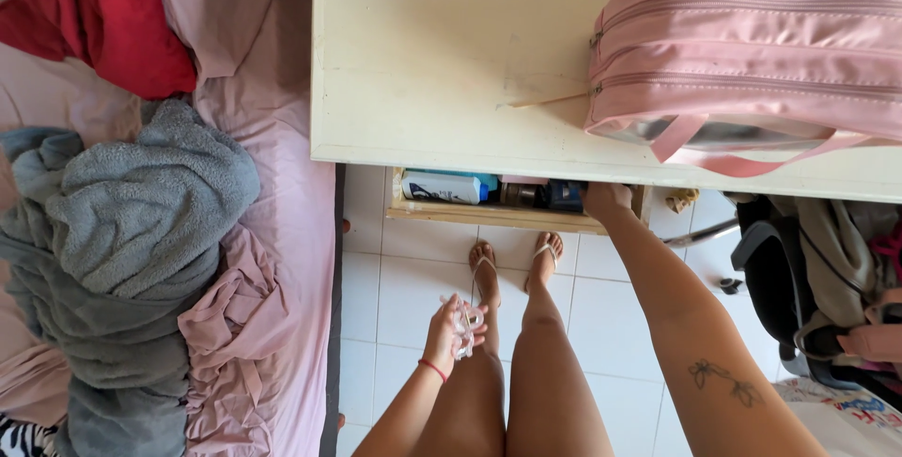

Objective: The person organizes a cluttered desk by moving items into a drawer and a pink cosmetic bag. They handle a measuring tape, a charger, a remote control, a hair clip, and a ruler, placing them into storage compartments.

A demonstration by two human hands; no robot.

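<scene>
Here my left hand (449, 327) is closed around a small clear plastic item (465, 324) — my right hand (606, 199) grips the open drawer (489, 216) under the tabletop (442, 62).

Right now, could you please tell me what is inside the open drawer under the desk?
The drawer shows a white tube with a blue end, a dark jar and a blue box. The right hand reaches in; the desk covers the rest.

Left hand (453, 324): held low before the thighs, fingers curled closed, thin red band at the wrist. Right hand (606, 200): arm stretched straight forward and down, tattooed forearm, fingers bent over, knuckles up.
</scene>
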